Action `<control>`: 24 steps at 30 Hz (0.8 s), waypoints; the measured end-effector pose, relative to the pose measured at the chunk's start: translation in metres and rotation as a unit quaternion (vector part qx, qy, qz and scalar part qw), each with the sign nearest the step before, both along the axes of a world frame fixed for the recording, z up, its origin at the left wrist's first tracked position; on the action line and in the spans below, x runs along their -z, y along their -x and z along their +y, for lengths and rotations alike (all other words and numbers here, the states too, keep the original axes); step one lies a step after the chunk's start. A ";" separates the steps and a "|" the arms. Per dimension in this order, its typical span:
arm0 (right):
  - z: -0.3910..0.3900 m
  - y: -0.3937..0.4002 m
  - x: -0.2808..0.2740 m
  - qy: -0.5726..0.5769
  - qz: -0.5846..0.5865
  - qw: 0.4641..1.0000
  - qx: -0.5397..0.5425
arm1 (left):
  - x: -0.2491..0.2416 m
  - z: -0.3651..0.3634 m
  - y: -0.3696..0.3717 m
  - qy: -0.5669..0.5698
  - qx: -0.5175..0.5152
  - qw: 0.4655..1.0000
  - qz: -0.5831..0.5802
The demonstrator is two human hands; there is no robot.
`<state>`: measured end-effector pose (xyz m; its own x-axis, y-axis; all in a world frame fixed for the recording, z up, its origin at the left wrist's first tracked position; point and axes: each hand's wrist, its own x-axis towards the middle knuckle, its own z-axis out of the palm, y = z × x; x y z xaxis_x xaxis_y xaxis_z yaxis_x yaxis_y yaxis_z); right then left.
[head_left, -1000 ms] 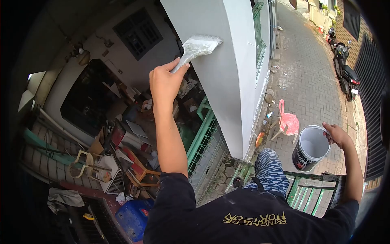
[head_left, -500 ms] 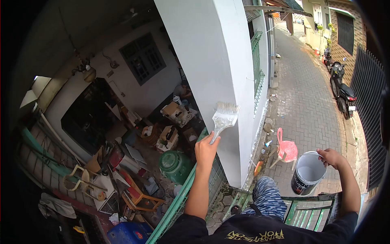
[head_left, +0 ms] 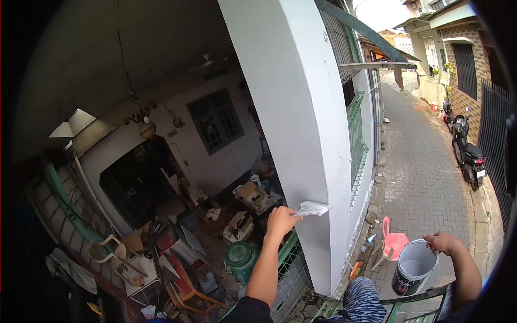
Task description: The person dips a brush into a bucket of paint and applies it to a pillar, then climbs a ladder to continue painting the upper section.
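Note:
My left hand is closed round the handle of a wide, paint-caked paintbrush. The bristles point right and lie against the lower part of a white pillar, near its corner edge. On the other side, my right hand grips the rim of a paint bucket. This bucket has a pale inside and a dark printed label, and hangs a little tilted with its mouth facing me.
Below me are green metal slats. A pink plastic chair stands beside the pillar on the paved alley, with a parked motorbike farther along. Left of the pillar, a cluttered room holds a green drum, boxes and chairs.
The brush has gone from upright on the pillar to lying nearly sideways, lower in view. My head view has tilted up, so the surroundings sit lower. The bucket stays in my right hand.

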<state>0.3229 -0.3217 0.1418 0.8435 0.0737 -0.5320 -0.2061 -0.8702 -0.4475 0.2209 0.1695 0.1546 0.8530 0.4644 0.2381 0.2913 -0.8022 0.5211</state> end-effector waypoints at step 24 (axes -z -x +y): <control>-0.024 -0.043 0.064 0.009 0.043 0.997 -0.061 | 0.118 -0.009 0.025 0.007 -0.054 0.998 -0.031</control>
<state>0.3660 -0.3460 0.0780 0.7796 0.1635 -0.6045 -0.1348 -0.8989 -0.4169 0.1959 0.1600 0.0366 0.7819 0.5563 0.2815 0.3420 -0.7602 0.5524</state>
